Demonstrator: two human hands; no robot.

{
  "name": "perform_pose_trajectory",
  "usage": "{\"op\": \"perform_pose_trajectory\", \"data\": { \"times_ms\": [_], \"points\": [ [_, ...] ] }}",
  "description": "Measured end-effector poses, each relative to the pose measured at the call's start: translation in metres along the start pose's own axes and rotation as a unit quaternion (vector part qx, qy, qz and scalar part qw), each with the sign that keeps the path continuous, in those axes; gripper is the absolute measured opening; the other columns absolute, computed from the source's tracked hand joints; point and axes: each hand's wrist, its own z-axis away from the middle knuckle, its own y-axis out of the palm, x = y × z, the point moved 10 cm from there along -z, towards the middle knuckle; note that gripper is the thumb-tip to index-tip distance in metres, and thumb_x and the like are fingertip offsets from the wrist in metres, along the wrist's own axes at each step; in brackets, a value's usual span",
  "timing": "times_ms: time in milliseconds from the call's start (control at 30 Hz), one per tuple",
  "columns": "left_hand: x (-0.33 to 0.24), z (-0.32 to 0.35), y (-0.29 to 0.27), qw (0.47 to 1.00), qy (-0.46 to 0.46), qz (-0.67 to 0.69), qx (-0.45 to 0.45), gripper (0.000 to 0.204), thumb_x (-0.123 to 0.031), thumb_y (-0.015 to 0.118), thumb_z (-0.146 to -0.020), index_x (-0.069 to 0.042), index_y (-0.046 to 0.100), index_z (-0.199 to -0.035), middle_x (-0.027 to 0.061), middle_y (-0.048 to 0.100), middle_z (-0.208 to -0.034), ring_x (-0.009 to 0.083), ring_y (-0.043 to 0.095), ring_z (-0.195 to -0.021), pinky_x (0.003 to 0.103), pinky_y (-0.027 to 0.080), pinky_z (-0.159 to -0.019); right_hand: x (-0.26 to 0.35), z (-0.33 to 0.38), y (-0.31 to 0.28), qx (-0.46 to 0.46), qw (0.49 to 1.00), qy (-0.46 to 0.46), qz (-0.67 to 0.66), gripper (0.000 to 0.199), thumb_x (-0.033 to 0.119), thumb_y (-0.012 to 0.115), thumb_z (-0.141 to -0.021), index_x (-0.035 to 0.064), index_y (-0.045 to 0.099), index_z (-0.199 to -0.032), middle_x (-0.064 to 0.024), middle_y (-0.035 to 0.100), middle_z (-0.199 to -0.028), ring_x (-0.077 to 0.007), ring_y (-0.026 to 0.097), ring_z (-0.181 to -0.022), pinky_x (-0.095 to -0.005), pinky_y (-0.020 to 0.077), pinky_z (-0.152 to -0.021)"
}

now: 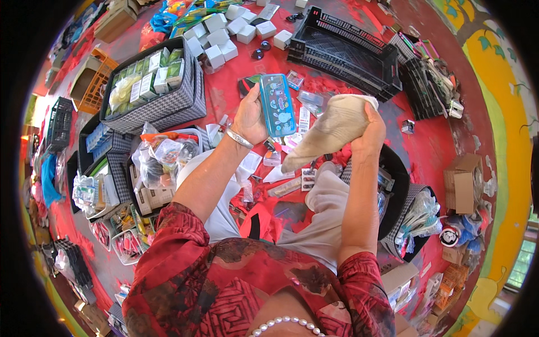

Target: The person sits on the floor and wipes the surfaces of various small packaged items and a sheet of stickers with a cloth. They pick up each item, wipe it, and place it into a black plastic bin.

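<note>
My left hand [251, 119] is closed on the left edge of a flat blue case [277, 105], which has rounded corners and small cartoon pictures on its face. In my right hand [370, 130] is a beige cloth [331, 130], gripped at its right end; the rest hangs down toward the left. Cloth and case are close together but apart. Beneath them, small packets and white papers [250, 165] lie scattered on the red floor covering between my legs.
A checked bin of small boxes [151, 106] stands at left, near a tub of plastic bags [163, 157]. Stacked black crates [345, 56] lie ahead at right, beside a heap of white boxes [216, 36]. A dark checked bin [396, 191] is by my right arm.
</note>
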Motion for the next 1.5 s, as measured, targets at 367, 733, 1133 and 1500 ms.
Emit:
{"op": "perform_pose_trajectory", "data": {
  "times_ms": [367,733,1133,1500],
  "points": [
    [0.081,0.013,-0.005,0.984,-0.129,-0.089,-0.079,0.048,-0.049,0.031,-0.092,-0.012,0.049,-0.116,0.0079,0.059,-0.107,0.0193,0.061,-0.092,0.035,0.051,-0.080,-0.015,0.089,0.100,0.128,0.713,-0.443,0.528,0.029,0.006,0.062,-0.066,0.0019,0.052,-0.093,-0.0148,0.055,-0.087,-0.0343,0.055,-0.081,-0.0409,0.0452,-0.066],
    [0.052,0.018,0.002,0.991,-0.123,-0.006,-0.062,0.061,-0.057,0.029,-0.089,-0.005,0.051,-0.112,0.0177,0.058,-0.099,0.0338,0.059,-0.087,0.044,0.052,-0.070,0.028,-0.024,0.000,-0.021,0.977,-0.160,0.139,0.014,0.000,0.058,-0.076,-0.0044,0.057,-0.089,-0.0148,0.062,-0.086,-0.0223,0.063,-0.071,-0.0323,0.0526,-0.064],
    [0.035,0.000,-0.017,0.974,-0.011,-0.217,-0.058,0.047,-0.044,0.039,-0.092,-0.008,0.041,-0.121,0.0102,0.054,-0.106,0.0194,0.057,-0.086,0.036,0.051,-0.070,-0.005,0.031,0.053,0.114,0.983,-0.108,0.095,0.015,0.002,0.058,-0.078,0.0000,0.056,-0.092,-0.0089,0.061,-0.090,-0.0195,0.061,-0.078,-0.0320,0.0509,-0.067],
    [0.058,0.021,0.027,0.833,0.035,-0.549,0.052,0.044,-0.034,0.029,-0.096,-0.006,0.041,-0.128,0.0098,0.049,-0.117,0.0166,0.048,-0.105,0.030,0.042,-0.088,0.007,0.038,0.070,0.065,0.780,-0.336,0.524,0.021,0.012,0.058,-0.068,-0.0002,0.059,-0.086,-0.0187,0.061,-0.078,-0.0323,0.057,-0.064,-0.0398,0.0459,-0.062]
  ]
}}
